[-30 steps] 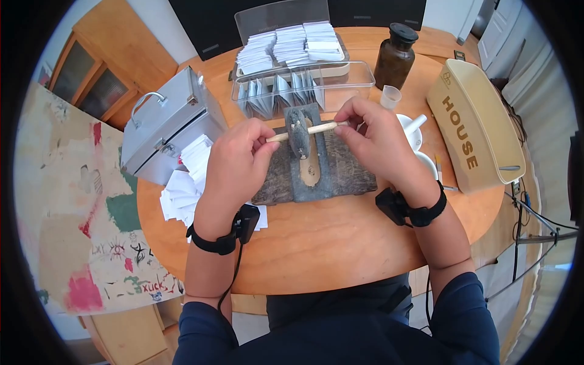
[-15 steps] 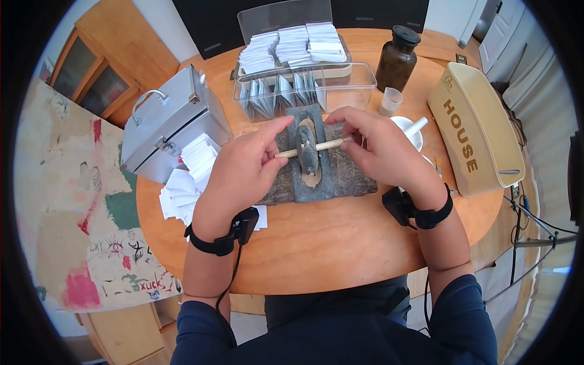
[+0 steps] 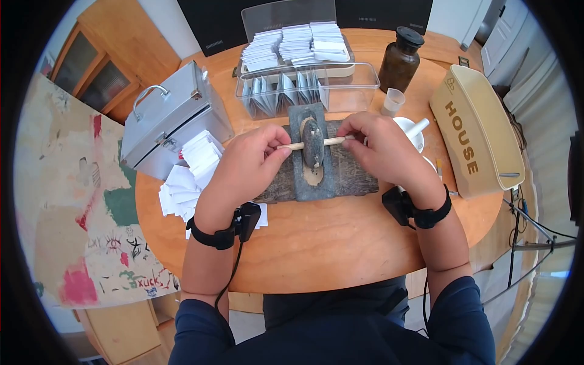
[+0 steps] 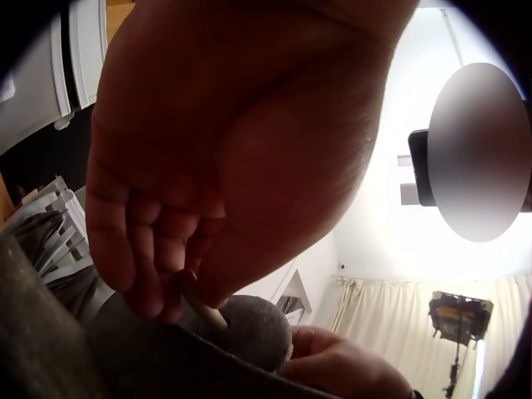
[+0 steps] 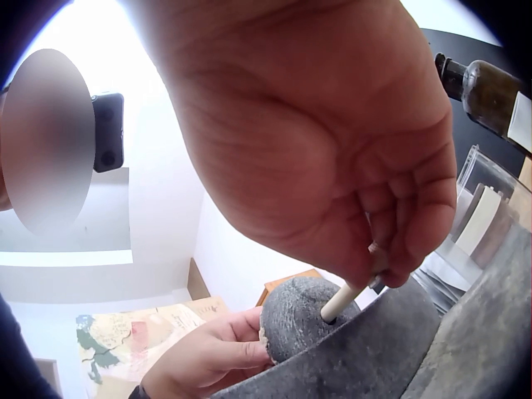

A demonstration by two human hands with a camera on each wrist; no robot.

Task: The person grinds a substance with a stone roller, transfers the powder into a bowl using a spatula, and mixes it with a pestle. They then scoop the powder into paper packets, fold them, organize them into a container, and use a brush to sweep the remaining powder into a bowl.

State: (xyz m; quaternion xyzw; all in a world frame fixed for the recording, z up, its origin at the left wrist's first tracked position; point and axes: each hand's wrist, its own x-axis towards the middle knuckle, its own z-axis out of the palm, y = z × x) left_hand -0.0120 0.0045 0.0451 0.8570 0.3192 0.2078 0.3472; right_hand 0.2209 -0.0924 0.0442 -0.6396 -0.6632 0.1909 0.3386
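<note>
A grey stone wheel (image 3: 313,143) stands upright in the groove of a long stone trough (image 3: 302,187), with tan powder (image 3: 313,177) in the groove. A pale wooden rod (image 3: 334,141) passes through the wheel's centre. My left hand (image 3: 246,159) pinches the rod's left end between thumb and fingers, and my right hand (image 3: 388,149) pinches its right end. From the right wrist view, the rod (image 5: 339,302) enters the wheel (image 5: 297,319) close to my right fingertips. The left wrist view has the wheel (image 4: 258,331) just beyond my left hand (image 4: 224,158).
The trough rests on a dark wooden board (image 3: 356,176). Around it are a silver case (image 3: 176,121), white packets (image 3: 198,159), clear boxes with packets (image 3: 359,91), a brown bottle (image 3: 399,61), a small cup (image 3: 393,102), a white mortar with pestle (image 3: 416,128) and a HOUSE bin (image 3: 468,131).
Both hands went toward me with the rod and wheel, then slightly away again. The wheel shifted along the groove. My left fingers, raised half a second ago, are curled closer to the rod.
</note>
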